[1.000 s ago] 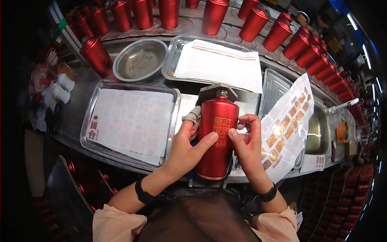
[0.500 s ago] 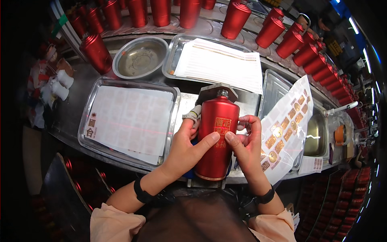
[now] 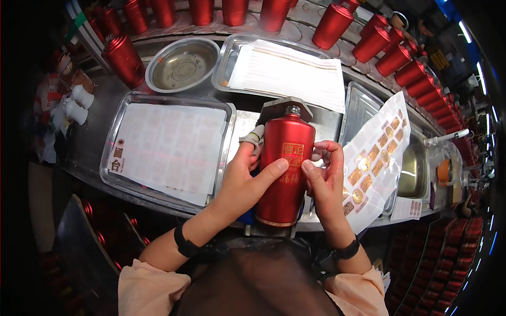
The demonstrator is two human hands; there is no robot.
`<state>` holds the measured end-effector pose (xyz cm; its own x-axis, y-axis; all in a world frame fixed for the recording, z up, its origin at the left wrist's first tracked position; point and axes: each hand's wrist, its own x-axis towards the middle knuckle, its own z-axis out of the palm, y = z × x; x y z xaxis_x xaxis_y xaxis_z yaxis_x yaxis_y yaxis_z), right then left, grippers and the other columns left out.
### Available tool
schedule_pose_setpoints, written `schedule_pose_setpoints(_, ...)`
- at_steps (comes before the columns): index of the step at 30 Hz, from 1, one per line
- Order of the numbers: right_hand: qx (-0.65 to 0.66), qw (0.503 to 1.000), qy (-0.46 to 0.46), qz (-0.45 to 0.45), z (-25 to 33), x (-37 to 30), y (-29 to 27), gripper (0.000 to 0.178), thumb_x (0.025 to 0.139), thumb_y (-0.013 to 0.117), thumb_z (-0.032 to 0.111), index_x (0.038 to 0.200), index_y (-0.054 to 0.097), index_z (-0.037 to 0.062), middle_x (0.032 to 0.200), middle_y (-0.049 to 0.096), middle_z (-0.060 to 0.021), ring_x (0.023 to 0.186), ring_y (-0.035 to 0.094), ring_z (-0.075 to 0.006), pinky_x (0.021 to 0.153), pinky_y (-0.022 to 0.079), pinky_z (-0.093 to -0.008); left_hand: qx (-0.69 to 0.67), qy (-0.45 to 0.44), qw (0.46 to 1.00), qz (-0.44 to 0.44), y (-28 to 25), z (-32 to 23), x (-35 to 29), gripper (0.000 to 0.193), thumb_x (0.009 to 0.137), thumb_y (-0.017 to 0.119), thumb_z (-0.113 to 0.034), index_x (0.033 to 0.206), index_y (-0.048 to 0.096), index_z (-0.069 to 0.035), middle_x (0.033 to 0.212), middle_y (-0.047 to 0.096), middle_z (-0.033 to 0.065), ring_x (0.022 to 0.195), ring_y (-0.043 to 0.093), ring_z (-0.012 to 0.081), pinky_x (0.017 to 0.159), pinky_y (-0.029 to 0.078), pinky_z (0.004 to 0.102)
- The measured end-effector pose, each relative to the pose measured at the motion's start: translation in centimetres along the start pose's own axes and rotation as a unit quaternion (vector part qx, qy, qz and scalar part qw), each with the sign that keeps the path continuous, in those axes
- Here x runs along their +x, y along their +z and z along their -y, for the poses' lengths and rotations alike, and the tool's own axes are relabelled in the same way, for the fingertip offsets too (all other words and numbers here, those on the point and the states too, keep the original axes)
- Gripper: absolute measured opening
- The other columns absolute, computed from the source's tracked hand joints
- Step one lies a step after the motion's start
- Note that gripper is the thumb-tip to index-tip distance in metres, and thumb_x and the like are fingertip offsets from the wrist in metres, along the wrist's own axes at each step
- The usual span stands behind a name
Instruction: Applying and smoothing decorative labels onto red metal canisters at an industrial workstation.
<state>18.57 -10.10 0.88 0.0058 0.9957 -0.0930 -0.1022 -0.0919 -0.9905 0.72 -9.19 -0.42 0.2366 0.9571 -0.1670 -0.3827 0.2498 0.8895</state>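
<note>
A red metallic bottle [image 3: 276,203] with a bare threaded neck leans back against a metal holder [image 3: 282,104] on the bench in front of me. My left hand [image 3: 241,176] grips the bottle's left side, thumb across its front, with white coverings on some fingers. The gold-and-red decal [image 3: 293,153] sits on the bottle's upper front, gold characters below it. At the right side is my right hand [image 3: 328,184], bent around the edge with its thumb tip by the decal's lower right. Its other fingertips are partly hidden.
A tray of white sheets [image 3: 230,126] lies left; a steel bowl [image 3: 196,84] and another sheet-filled tray [image 3: 219,79] stand behind. A clear decal sheet [image 3: 390,158] leans at right, near a sink [image 3: 414,176]. Red bottles [image 3: 333,26] line a curved conveyor at the back.
My right thumb has slid from the decal's lower area towards the bottle's right edge. The conveyor bottles have shifted right. My left hand keeps its hold, and the whole view has shifted slightly.
</note>
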Motion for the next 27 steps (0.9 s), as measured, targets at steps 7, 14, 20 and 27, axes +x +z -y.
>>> schedule_pose_setpoints(7, -0.035, 0.999, -0.023, -0.015, -0.8, 0.1, 0.2, 0.056, 0.087, 0.075, 0.013, 0.128, 0.039, 0.006, 0.111, 0.042, -0.0067, 0.068, 0.054, -0.0026, 0.058, 0.044, -0.0156, 0.043, 0.019, 0.999, -0.026, 0.3, 0.4, 0.3, 0.076, 0.092, 0.072, -0.022, 0.148, 0.03, 0.006, 0.133, 0.055, 0.0202, 0.118, 0.059, 0.0194, 0.098, 0.049, 0.0316)
schedule_pose_setpoints(14, 0.002, 1.0, 0.021, 0.0, 0.4, 0.4, -1.0, 0.046, 0.09, 0.07, 0.011, 0.127, 0.042, 0.0063, 0.11, 0.043, -0.0058, 0.065, 0.051, -0.0024, 0.057, 0.042, -0.015, -0.05, 0.001, 0.999, -0.015, -0.4, 0.2, 0.5, 0.061, 0.099, 0.06, -0.017, 0.149, 0.031, 0.004, 0.135, 0.056, 0.0179, 0.118, 0.058, 0.0166, 0.101, 0.047, 0.0293)
schedule_pose_setpoints(20, 0.039, 0.999, 0.025, 0.007, -0.2, 0.3, -1.0, 0.035, 0.093, 0.063, 0.007, 0.125, 0.047, 0.0081, 0.106, 0.043, -0.0012, 0.063, 0.045, -0.0002, 0.053, 0.035, -0.0143, -0.058, -0.007, 0.998, -0.013, -0.8, 0.4, -0.1, 0.061, 0.1, 0.059, -0.015, 0.149, 0.029, 0.005, 0.139, 0.053, 0.0185, 0.124, 0.055, 0.0173, 0.105, 0.044, 0.0297)
schedule_pose_setpoints(27, -0.022, 1.0, -0.01, -0.008, -0.4, -0.3, -0.2, 0.054, 0.085, 0.075, 0.008, 0.128, 0.042, 0.0075, 0.11, 0.042, -0.0046, 0.061, 0.046, 0.0019, 0.054, 0.039, -0.0138, 0.023, 0.023, 0.999, -0.013, 0.1, 0.4, -0.5, 0.079, 0.09, 0.074, -0.018, 0.149, 0.027, 0.006, 0.144, 0.046, 0.0208, 0.131, 0.05, 0.0226, 0.11, 0.039, 0.0342)
